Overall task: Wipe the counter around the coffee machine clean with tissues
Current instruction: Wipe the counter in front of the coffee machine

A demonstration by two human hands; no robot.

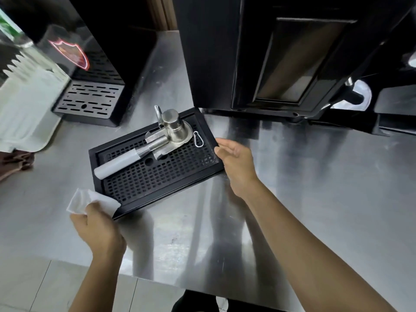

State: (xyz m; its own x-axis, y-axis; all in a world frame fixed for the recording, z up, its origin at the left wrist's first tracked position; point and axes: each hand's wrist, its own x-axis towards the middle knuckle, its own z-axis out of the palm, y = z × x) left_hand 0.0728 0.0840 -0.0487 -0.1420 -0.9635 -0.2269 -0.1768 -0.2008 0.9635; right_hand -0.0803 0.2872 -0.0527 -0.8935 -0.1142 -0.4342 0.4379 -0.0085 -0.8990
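Observation:
A black perforated drip tray (157, 185) lies askew on the steel counter (315, 188) in front of the black coffee machine (270, 52). On it rest a portafilter with a grey handle (126, 162), a steel tamper (172, 123) and a small carabiner (198, 138). My left hand (99, 228) grips a white tissue (90, 201) at the tray's near left corner. My right hand (236, 163) touches the tray's right edge with its fingers relaxed.
A second black machine with a slotted drip grate (87, 97) stands at the back left. A stack of pale paper bags (24, 104) lies at the far left, with a brown cloth (13, 163) below it. The counter's front edge (157, 282) runs near my body.

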